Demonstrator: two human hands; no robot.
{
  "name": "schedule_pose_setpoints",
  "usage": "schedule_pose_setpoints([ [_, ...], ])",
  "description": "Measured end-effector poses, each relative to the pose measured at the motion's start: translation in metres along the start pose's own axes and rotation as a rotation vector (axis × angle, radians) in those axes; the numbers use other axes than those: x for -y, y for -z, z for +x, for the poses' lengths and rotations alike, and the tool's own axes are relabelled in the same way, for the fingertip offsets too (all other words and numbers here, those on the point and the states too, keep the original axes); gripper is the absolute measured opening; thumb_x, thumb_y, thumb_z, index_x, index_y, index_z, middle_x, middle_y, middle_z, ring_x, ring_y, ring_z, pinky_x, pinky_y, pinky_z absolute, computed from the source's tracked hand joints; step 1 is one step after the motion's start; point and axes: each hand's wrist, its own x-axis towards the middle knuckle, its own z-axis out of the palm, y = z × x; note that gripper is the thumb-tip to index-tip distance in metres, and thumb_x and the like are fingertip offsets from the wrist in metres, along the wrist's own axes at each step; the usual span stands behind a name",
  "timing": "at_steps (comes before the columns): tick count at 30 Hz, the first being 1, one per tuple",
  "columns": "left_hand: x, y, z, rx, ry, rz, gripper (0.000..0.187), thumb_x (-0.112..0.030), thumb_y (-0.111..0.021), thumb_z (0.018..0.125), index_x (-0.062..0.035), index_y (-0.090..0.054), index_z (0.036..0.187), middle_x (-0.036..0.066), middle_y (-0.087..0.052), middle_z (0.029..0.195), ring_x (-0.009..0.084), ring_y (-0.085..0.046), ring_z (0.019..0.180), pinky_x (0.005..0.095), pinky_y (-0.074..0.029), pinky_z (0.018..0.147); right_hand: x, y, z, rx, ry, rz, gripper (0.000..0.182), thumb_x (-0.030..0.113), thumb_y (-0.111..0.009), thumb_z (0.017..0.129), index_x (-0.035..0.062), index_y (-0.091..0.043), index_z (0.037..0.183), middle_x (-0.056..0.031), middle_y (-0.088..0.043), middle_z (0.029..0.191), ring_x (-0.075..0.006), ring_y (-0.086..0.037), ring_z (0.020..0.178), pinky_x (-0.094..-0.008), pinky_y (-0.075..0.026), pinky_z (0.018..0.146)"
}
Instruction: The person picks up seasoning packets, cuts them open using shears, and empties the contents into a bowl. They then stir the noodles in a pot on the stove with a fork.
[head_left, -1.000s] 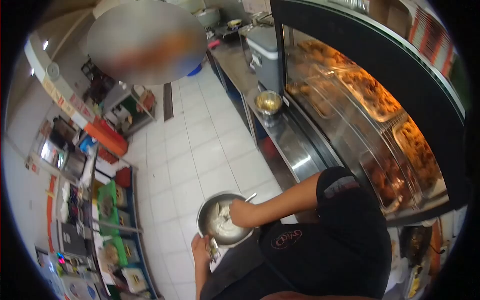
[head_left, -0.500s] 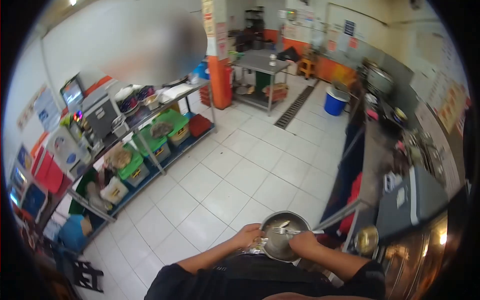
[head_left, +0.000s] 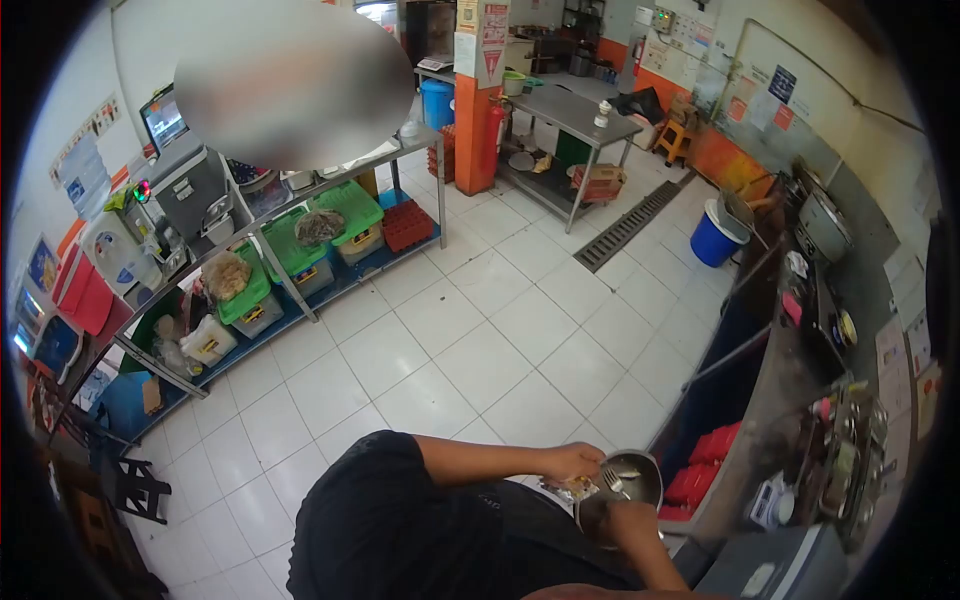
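Note:
A round metal bowl (head_left: 650, 476) is held in front of my body, low in the view. My left hand (head_left: 572, 462) is closed at its left rim, fingers wrapped on the edge. Beneath that hand, a crinkled shiny wrapper (head_left: 568, 488) shows against the bowl's side. A metal fork (head_left: 615, 484) reaches into the bowl, its tines up toward the far wall of it. My right hand (head_left: 632, 524) closes around the fork's handle, over the near right part of the bowl. A small pale piece lies inside near the fork. My right hand hides the bowl's near part.
Along the right runs a metal counter (head_left: 745, 455) with red items (head_left: 702, 465) below and a grey box (head_left: 775, 565) at its near end. A shelf table (head_left: 300, 185) with green-lidded bins (head_left: 345, 215) stands left. A blue bucket (head_left: 718, 238) sits beyond the floor drain (head_left: 630, 228).
The view has turned, and the room appears shifted. Both hands, the bowl and the fork now sit further right in view, still together. The fork's tines point more upward in the picture.

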Motion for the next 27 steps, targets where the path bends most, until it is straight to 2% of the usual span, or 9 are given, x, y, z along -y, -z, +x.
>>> schedule_pose_setpoints([
  [2,0.013,0.021,0.059,0.05,-0.33,0.322,0.015,-0.009,-0.054,0.091,-0.0023,-0.063,0.1,0.0,-0.057,0.073,0.0083,-0.051,0.057,0.0275,-0.041,0.047,-0.039,0.0,0.025,-0.092,-0.05,0.062,0.029,0.036,-0.07,0.075,0.0085,-0.073,0.083,-0.016,-0.072,0.082,-0.0321,-0.072,0.077,-0.0461,-0.057,0.068],
  [13,-0.088,0.093,0.261,-0.206,-0.146,-0.1,0.007,-0.007,-0.055,0.086,-0.0028,-0.06,0.089,0.002,-0.058,0.074,0.0137,-0.054,0.061,0.0313,-0.045,0.053,-0.253,0.097,0.155,-0.243,-0.022,0.078,0.021,0.03,-0.068,0.075,0.0119,-0.077,0.081,-0.0149,-0.071,0.078,-0.0347,-0.069,0.073,-0.047,-0.055,0.068],
  [16,-0.087,0.157,0.305,-0.283,-0.542,0.933,0.016,-0.015,-0.061,0.079,-0.0058,-0.062,0.091,0.012,-0.064,0.097,0.0319,-0.06,0.086,0.0409,-0.05,0.079,-0.297,0.143,0.194,-0.312,0.044,0.338,0.02,0.028,-0.066,0.078,0.0101,-0.075,0.083,-0.014,-0.07,0.077,-0.034,-0.068,0.074,-0.0451,-0.055,0.069],
  [18,-0.09,0.188,0.319,-0.307,-0.967,0.87,0.019,-0.021,-0.067,0.081,-0.0069,-0.064,0.093,0.009,-0.065,0.094,0.0256,-0.064,0.086,0.0379,-0.053,0.076,-0.321,0.168,0.224,-0.328,0.063,0.407,0.021,0.03,-0.064,0.081,0.0101,-0.072,0.08,-0.0152,-0.068,0.077,-0.0356,-0.067,0.074,-0.0459,-0.053,0.067],
  [20,-0.094,0.223,0.329,-0.394,-0.884,1.256,0.029,-0.022,-0.065,0.078,-0.0096,-0.067,0.104,0.008,-0.067,0.109,0.0319,-0.057,0.112,0.0476,-0.043,0.102,-0.344,0.176,0.256,-0.456,0.089,0.542,0.024,0.03,-0.063,0.085,0.0073,-0.067,0.079,-0.016,-0.066,0.076,-0.0371,-0.065,0.073,-0.0474,-0.052,0.067],
  [22,-0.131,0.26,0.337,-0.291,-0.254,1.219,0.033,-0.023,-0.066,0.079,-0.0131,-0.07,0.111,0.008,-0.066,0.119,0.0332,-0.053,0.121,0.0466,-0.039,0.107,-0.373,0.175,0.301,-0.442,0.121,0.574,0.02,0.028,-0.059,0.089,0.0103,-0.068,0.087,-0.0125,-0.066,0.084,-0.0358,-0.064,0.08,-0.0465,-0.051,0.07],
  [24,-0.137,0.31,0.369,-0.427,-0.318,1.263,0.031,-0.018,-0.062,0.082,-0.0096,-0.07,0.111,0.015,-0.066,0.115,0.0379,-0.053,0.12,0.0466,-0.04,0.106,-0.4,0.196,0.335,-0.438,0.112,0.601,0.021,0.03,-0.059,0.091,0.0112,-0.069,0.092,-0.0102,-0.066,0.088,-0.0317,-0.065,0.08,-0.0424,-0.052,0.07],
  [26,-0.16,0.355,0.418,-0.504,-0.126,0.727,0.021,-0.013,-0.06,0.085,-0.0062,-0.068,0.103,0.013,-0.069,0.102,0.0324,-0.065,0.097,0.0428,-0.051,0.089,-0.429,0.231,0.356,-0.497,0.165,0.753,0.019,0.026,-0.062,0.092,0.0108,-0.072,0.097,-0.0083,-0.067,0.087,-0.0277,-0.066,0.076,-0.038,-0.053,0.067],
  [27,-0.228,0.316,0.433,-0.53,-0.021,-0.147,0.016,-0.009,-0.058,0.086,-0.003,-0.066,0.099,0.01,-0.07,0.096,0.022,-0.067,0.083,0.0351,-0.053,0.078,-0.442,0.248,0.353,-0.557,0.24,0.867,0.017,0.023,-0.064,0.092,0.0103,-0.072,0.099,-0.0079,-0.068,0.086,-0.0258,-0.065,0.075,-0.0362,-0.052,0.066],
])
